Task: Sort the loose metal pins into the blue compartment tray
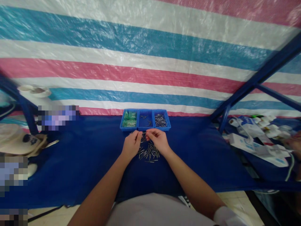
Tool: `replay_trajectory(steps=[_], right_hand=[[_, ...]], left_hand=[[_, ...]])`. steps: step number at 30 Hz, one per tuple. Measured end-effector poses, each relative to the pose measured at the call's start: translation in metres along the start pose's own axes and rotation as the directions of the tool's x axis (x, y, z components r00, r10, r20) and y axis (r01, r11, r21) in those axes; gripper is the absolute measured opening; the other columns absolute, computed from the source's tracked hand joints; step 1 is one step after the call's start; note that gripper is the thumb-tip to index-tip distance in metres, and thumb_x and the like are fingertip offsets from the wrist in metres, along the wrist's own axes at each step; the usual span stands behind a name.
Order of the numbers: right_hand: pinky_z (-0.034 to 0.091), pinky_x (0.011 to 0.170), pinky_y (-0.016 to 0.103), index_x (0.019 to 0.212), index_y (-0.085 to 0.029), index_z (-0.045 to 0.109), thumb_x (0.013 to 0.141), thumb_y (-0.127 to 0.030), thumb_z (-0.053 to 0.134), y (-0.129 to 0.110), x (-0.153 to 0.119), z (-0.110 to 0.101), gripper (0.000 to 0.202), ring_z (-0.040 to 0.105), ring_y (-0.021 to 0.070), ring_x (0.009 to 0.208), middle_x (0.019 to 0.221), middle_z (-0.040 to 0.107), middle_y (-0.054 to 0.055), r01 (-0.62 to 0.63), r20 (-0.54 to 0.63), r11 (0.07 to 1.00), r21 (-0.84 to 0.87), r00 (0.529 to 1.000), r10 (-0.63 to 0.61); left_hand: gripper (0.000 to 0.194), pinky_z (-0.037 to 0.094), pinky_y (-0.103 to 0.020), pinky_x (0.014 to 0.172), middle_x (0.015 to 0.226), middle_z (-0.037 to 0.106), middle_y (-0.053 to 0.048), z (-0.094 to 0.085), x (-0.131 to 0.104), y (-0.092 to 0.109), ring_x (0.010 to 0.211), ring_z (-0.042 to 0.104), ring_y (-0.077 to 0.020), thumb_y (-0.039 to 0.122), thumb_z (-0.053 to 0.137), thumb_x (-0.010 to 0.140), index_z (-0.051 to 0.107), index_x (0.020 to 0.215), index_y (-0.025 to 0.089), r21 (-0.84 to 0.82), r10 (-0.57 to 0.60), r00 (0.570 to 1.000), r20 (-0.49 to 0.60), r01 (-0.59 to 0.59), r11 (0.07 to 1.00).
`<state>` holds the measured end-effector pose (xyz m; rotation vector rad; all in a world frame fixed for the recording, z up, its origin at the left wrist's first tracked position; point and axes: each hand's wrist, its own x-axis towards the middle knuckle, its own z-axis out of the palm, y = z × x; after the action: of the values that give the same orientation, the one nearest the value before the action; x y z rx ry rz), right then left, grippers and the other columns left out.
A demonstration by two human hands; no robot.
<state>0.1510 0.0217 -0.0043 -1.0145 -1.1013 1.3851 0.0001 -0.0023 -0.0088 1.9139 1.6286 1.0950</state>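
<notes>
My left hand [132, 143] and my right hand [159, 142] meet close together just in front of three blue bins. Thumb and fingers of both are closed in a pinch. A thin metal rod [144, 133] seems to span the gap between the fingertips, though its ends are hidden. Below my hands lies a loose pile of thin metal rods [148, 152] on the blue table cover. The right bin [161, 128] holds many similar rods. In the middle bin [142, 128] are several more. Green-and-clear small packets [130, 118] fill the left bin [128, 128].
A striped plastic sheet [145, 69] hangs behind the blue table [89, 157]. Blue frame bars [235, 97] slant up at the right. Beyond them sit a white power strip [258, 149] and boxes. At the left are a cloth bag [18, 141] and white rolls [35, 92].
</notes>
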Motion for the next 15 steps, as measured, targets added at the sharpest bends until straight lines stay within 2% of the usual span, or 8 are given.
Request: replay_trajectory(steps=[3, 5, 8, 10, 15], right_hand=[[0.055, 0.059, 0.029, 0.080, -0.017, 0.070, 0.064, -0.041, 0.078, -0.003, 0.003, -0.008, 0.030, 0.063, 0.0134, 0.056, 0.065, 0.068, 0.001, 0.021, -0.126, 1.000, -0.002, 0.992, -0.021], [0.057, 0.060, 0.030, 0.084, -0.016, 0.070, 0.066, -0.042, 0.077, -0.004, 0.007, -0.015, 0.032, 0.064, 0.0145, 0.058, 0.067, 0.069, 0.002, 0.062, -0.247, 0.998, -0.016, 0.967, -0.064], [0.058, 0.062, 0.031, 0.087, -0.015, 0.070, 0.066, -0.043, 0.076, -0.005, 0.013, -0.028, 0.035, 0.067, 0.0166, 0.064, 0.075, 0.072, 0.005, 0.093, -0.356, 0.995, -0.042, 0.929, -0.102], [0.058, 0.058, 0.030, 0.092, -0.014, 0.070, 0.069, -0.045, 0.073, -0.004, 0.016, -0.035, 0.038, 0.068, 0.0178, 0.066, 0.082, 0.073, 0.007, 0.090, -0.385, 0.992, -0.086, 0.915, -0.116], [0.051, 0.043, 0.026, 0.107, -0.015, 0.068, 0.076, -0.049, 0.066, -0.001, 0.016, -0.043, 0.046, 0.069, 0.0179, 0.061, 0.092, 0.073, 0.009, 0.041, -0.337, 0.955, -0.293, 0.930, -0.143]], left_hand=[[0.034, 0.041, -0.024, 0.057, 0.065, 0.062, 0.001, 0.000, -0.001, -0.001, 0.058, 0.057, -0.0134, 0.042, 0.036, 0.096, 0.061, 0.087, 0.021, 0.000, -0.008, 1.000, -0.016, 0.008, 1.000], [0.033, 0.041, -0.024, 0.057, 0.066, 0.062, 0.001, 0.000, -0.001, -0.003, 0.058, 0.057, -0.0134, 0.042, 0.038, 0.095, 0.062, 0.089, 0.021, -0.010, -0.026, 0.999, -0.033, 0.026, 1.000], [0.032, 0.041, -0.024, 0.056, 0.067, 0.063, 0.000, 0.002, -0.001, -0.002, 0.058, 0.057, -0.0135, 0.041, 0.039, 0.095, 0.062, 0.087, 0.021, -0.028, -0.042, 0.999, -0.033, 0.041, 0.999], [0.032, 0.041, -0.025, 0.057, 0.068, 0.064, 0.000, 0.003, -0.003, 0.000, 0.061, 0.058, -0.0140, 0.040, 0.038, 0.095, 0.062, 0.087, 0.021, -0.027, -0.044, 0.999, -0.029, 0.043, 0.999], [0.029, 0.045, -0.029, 0.067, 0.078, 0.067, -0.003, 0.003, -0.008, 0.003, 0.072, 0.060, -0.0167, 0.036, 0.039, 0.095, 0.062, 0.087, 0.021, 0.028, 0.019, 0.999, -0.049, -0.018, 0.999]])
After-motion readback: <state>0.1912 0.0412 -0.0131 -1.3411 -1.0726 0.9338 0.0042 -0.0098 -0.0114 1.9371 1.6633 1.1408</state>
